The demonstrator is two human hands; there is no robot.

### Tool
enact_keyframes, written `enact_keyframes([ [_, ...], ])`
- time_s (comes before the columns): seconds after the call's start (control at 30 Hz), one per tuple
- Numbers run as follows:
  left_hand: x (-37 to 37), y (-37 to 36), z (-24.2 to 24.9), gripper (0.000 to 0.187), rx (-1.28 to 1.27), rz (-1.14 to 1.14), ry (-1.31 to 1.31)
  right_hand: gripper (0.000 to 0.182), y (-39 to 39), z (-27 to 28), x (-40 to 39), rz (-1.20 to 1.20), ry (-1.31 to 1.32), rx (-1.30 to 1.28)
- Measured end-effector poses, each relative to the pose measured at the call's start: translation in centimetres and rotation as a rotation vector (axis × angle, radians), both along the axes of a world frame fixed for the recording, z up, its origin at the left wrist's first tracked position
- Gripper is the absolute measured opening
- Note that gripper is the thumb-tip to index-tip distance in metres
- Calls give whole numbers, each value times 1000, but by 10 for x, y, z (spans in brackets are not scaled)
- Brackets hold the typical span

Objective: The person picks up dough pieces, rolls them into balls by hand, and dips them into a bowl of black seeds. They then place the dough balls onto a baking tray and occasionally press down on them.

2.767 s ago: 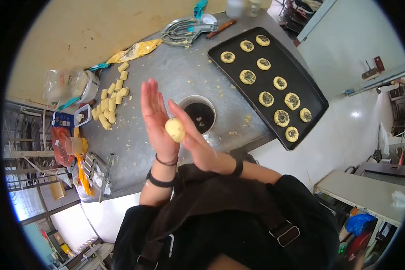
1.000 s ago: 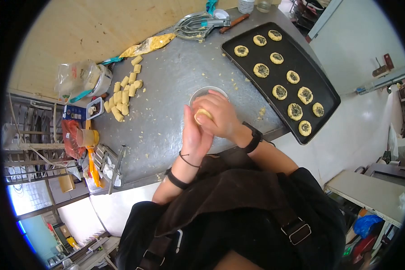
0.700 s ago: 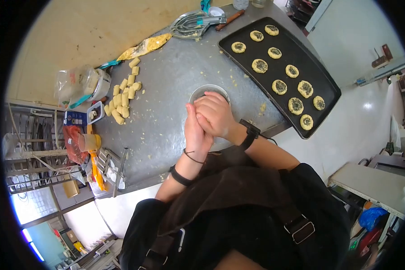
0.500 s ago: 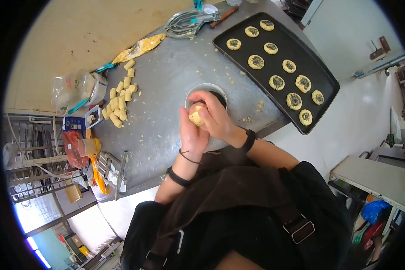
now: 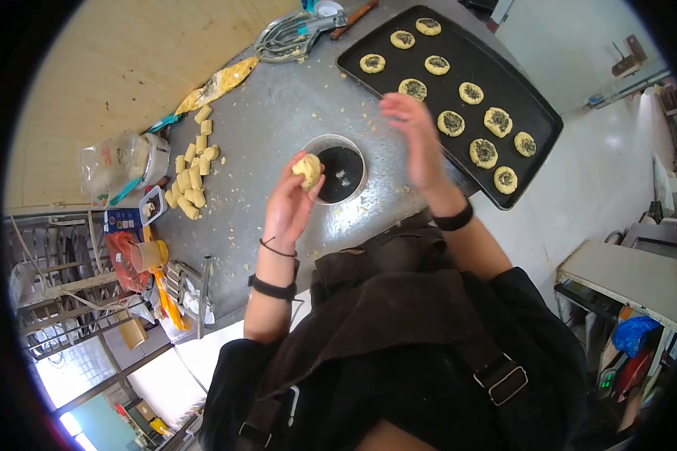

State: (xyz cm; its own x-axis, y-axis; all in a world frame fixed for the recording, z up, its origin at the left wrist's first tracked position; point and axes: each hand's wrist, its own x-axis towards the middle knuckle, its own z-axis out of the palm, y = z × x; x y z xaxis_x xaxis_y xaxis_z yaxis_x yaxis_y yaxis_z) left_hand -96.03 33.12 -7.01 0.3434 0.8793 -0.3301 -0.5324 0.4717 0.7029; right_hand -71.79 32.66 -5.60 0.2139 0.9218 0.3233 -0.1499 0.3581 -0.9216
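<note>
My left hand (image 5: 288, 203) holds a pale yellow dough ball (image 5: 307, 171) in its fingertips, at the left rim of a round bowl (image 5: 363, 179). Black seeds (image 5: 338, 167) fill the bottom of that bowl. My right hand (image 5: 415, 139), a little blurred, is raised with its fingers apart and nothing in it, between the bowl and a dark baking tray (image 5: 459, 56). Several flattened dough rounds (image 5: 484, 153) topped with black seeds lie on the tray. Left of the bowl, several short dough pieces (image 5: 195, 178) are piled on the metal table (image 5: 263, 120).
At the back are a mixer beater (image 5: 289, 37), a wooden stick (image 5: 355, 19) and a yellow dough-smeared bag (image 5: 220, 84). A plastic bag (image 5: 113, 167) and a small tub (image 5: 153, 204) stand at the left. Crumbs are scattered over the tabletop. The tray overhangs the table's right edge.
My hands have parted from around the dough ball. The right hand has moved up and right toward the tray; the left has kept the ball and shifted left, uncovering the bowl.
</note>
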Motion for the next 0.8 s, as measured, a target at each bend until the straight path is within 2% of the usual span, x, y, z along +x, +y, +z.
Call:
enact_keyframes([
  [0.1,7,10,-13,41,182,-86,531,39,-13,8,49,-130,39,-63],
  [0.2,14,28,-37,41,572,-311,962,39,-32,9,81,-212,38,-113],
  [0.3,26,39,-52,40,876,-413,1344,38,-44,-8,101,-274,62,-138],
  [0.33,31,42,-56,39,982,-416,1397,38,-48,-13,105,-292,61,-152],
  [0.43,43,51,-62,37,1030,-540,1495,38,-55,-20,113,-318,34,-178],
  [0.53,53,59,-74,33,929,-673,1465,38,-56,-24,118,-300,52,-177],
  [0.63,60,58,-95,32,1054,-693,1484,38,-54,-27,119,-288,50,-167],
  [0.77,63,63,-111,32,1082,-707,1558,33,-49,-24,121,-226,47,-142],
  [0.8,57,59,-99,34,1058,-685,1556,29,-47,-28,115,-151,47,-69],
])
